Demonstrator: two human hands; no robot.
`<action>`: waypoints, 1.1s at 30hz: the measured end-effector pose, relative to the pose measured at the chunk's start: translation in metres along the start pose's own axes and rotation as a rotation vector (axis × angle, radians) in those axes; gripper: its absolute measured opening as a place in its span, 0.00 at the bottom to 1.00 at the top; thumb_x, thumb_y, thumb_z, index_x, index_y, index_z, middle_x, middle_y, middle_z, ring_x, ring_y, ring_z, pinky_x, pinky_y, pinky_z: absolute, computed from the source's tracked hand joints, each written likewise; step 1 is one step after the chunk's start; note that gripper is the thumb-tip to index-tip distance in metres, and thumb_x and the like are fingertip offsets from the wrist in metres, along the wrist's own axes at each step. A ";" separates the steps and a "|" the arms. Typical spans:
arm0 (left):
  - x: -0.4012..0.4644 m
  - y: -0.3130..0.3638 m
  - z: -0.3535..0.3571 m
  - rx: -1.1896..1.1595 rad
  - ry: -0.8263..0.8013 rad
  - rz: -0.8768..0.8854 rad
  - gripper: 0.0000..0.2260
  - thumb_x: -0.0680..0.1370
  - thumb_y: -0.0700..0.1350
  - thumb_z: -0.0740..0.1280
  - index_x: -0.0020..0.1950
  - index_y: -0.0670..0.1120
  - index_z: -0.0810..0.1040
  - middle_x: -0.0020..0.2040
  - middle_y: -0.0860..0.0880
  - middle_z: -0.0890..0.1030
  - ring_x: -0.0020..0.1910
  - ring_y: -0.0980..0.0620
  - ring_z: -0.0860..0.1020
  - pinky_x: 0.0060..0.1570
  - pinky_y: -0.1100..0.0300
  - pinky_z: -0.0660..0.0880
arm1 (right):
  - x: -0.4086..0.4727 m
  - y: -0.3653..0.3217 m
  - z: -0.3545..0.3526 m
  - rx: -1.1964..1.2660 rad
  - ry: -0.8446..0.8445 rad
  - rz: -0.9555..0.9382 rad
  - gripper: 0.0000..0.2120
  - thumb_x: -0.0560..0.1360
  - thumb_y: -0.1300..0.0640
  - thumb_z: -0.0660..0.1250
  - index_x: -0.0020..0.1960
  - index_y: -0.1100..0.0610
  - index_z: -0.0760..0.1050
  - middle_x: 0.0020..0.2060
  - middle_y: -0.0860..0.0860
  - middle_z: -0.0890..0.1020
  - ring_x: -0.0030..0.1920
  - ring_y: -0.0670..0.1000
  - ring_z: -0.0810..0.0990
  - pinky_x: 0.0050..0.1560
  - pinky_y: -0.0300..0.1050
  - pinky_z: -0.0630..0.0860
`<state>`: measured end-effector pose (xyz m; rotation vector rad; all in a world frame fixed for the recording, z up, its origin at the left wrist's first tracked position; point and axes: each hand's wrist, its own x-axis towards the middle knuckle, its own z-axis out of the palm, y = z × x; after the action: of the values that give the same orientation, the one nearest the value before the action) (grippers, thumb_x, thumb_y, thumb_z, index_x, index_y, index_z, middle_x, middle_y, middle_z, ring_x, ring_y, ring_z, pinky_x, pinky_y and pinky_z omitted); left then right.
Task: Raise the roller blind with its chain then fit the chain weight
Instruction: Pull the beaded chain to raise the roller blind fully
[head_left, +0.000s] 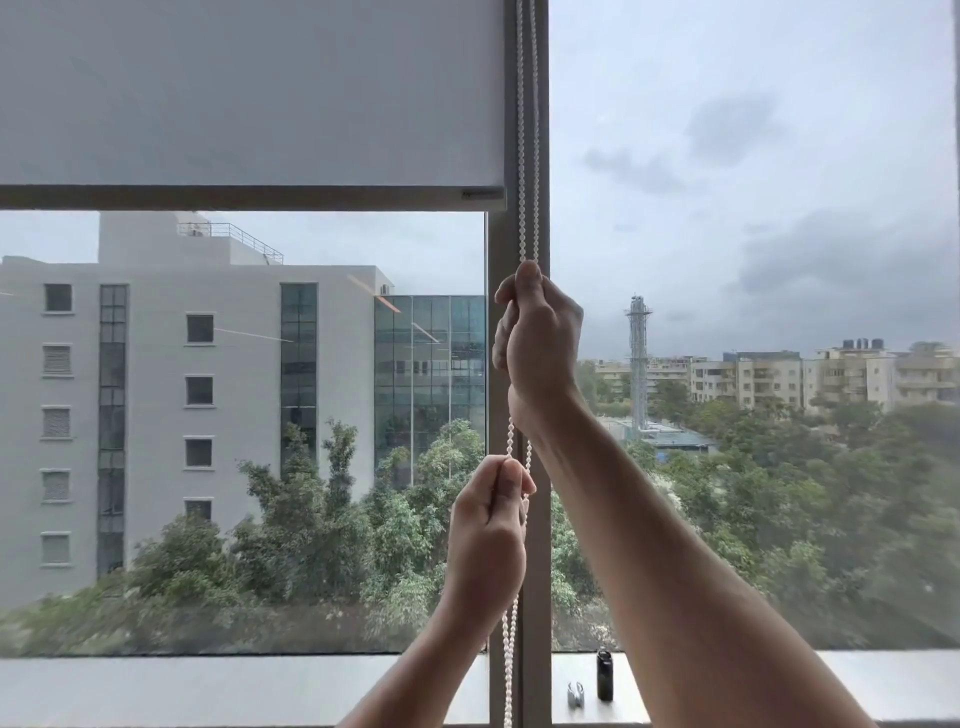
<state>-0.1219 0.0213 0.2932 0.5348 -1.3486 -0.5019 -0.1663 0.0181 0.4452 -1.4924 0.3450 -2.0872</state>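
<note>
A grey roller blind (249, 93) covers the upper part of the left window pane, its bottom bar (249, 197) about a quarter of the way down the view. A white bead chain (521, 156) hangs in two strands along the window mullion (543, 130). My right hand (540, 338) is closed around the chain high up. My left hand (491, 530) pinches one strand lower down. The chain continues below it to the frame's bottom edge. On the sill stand a small black cylinder (604, 674) and a small silver clip-like piece (575, 695); which is the chain weight I cannot tell.
The grey window sill (208, 686) runs across the bottom. Glass panes fill both sides of the mullion, with buildings and trees outside. My right forearm (701, 597) crosses the lower right.
</note>
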 end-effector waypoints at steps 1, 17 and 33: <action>0.001 0.000 -0.002 0.048 -0.009 0.027 0.14 0.81 0.47 0.58 0.36 0.50 0.72 0.23 0.55 0.65 0.24 0.57 0.60 0.23 0.63 0.57 | -0.002 -0.001 -0.001 -0.021 0.006 -0.047 0.21 0.83 0.52 0.56 0.33 0.54 0.74 0.27 0.57 0.65 0.25 0.52 0.61 0.27 0.46 0.60; 0.068 0.052 -0.008 -0.004 0.075 -0.018 0.18 0.85 0.48 0.52 0.50 0.46 0.80 0.46 0.41 0.82 0.44 0.51 0.78 0.43 0.55 0.74 | -0.072 0.032 -0.029 -0.128 -0.026 -0.146 0.19 0.83 0.57 0.57 0.35 0.50 0.74 0.22 0.40 0.74 0.23 0.39 0.70 0.27 0.35 0.67; 0.099 0.101 0.027 -0.052 0.105 0.113 0.17 0.84 0.41 0.56 0.36 0.47 0.73 0.26 0.49 0.66 0.22 0.55 0.62 0.24 0.61 0.58 | -0.062 0.056 -0.061 0.153 -0.282 0.331 0.28 0.77 0.37 0.51 0.49 0.57 0.80 0.36 0.56 0.81 0.35 0.48 0.78 0.42 0.45 0.73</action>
<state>-0.1303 0.0364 0.4364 0.4342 -1.2549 -0.4096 -0.1928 0.0009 0.3465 -1.4979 0.2931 -1.5871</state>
